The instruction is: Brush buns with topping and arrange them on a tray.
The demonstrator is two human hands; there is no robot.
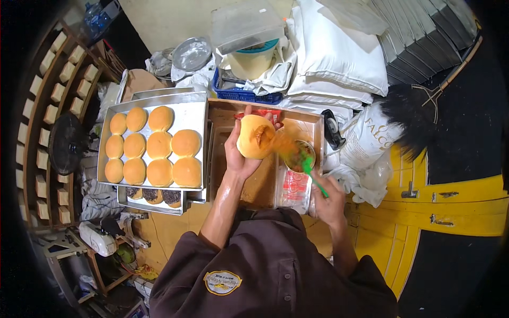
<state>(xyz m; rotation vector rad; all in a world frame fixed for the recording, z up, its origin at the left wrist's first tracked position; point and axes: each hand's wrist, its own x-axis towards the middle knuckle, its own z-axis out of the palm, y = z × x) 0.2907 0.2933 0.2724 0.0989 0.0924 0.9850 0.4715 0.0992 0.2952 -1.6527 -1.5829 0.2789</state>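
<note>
A round golden bun [249, 137] rests in my left hand [241, 159], raised over a wooden tray. Its top has a dent or opening smeared with orange-brown filling [262, 137]. In my right hand [329, 198] is a green-handled spatula or spoon [314, 175], held by its handle. The tool's far end is blurred and orange-brown, between the bun and a round container [301, 157] of dark, speckled filling. Beneath the hands lies the wooden tray [254, 187], its floor dusted orange-brown.
Left, a metal baking tray [195, 109] of several buns [159, 145] sits above another with dark-topped buns [153, 195]. Printed plastic packets [294, 185] lie near my right hand. A tape dispenser [333, 129], white sacks [338, 51] and a blue crate [246, 95] border the work area.
</note>
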